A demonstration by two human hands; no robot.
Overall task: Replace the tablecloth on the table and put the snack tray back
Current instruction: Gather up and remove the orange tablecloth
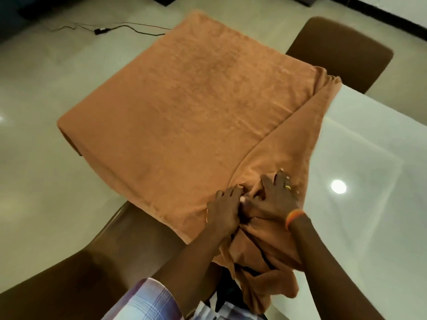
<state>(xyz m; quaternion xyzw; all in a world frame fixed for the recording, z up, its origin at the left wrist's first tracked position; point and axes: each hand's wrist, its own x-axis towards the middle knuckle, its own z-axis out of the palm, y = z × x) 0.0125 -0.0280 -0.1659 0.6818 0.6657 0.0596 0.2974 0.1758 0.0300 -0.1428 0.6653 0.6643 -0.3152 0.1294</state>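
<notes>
I am looking down from the head camera at a glossy white table (360,144) that is reflecting a round ceiling light near its right side. An orange-brown tablecloth (191,102) is lying spread over the left part of the table, draping over the far and left edges, while the right part of the tabletop is showing bare. Along the cloth's right side a fold is running diagonally from the far right corner down to the near edge, where the fabric is bunching up and hanging off toward the person's lap.

Both hands are sitting on that bunched part at the near edge. The left hand (225,207) is lying knuckles-up with fingers curled into the cloth; I think it is gripping a fold, though the blur is making this hard to confirm. The right hand (277,197), wearing an orange wristband (294,218), is pressing down with fingers spread flat on the fabric, touching the left hand.

Brown chairs are standing at the far right (342,51) and at the near left (76,262). The floor (34,88) is pale polished tile, with a black cable (101,30) trailing across it beyond the table. A plaid sleeve (143,301) is showing at the bottom.
</notes>
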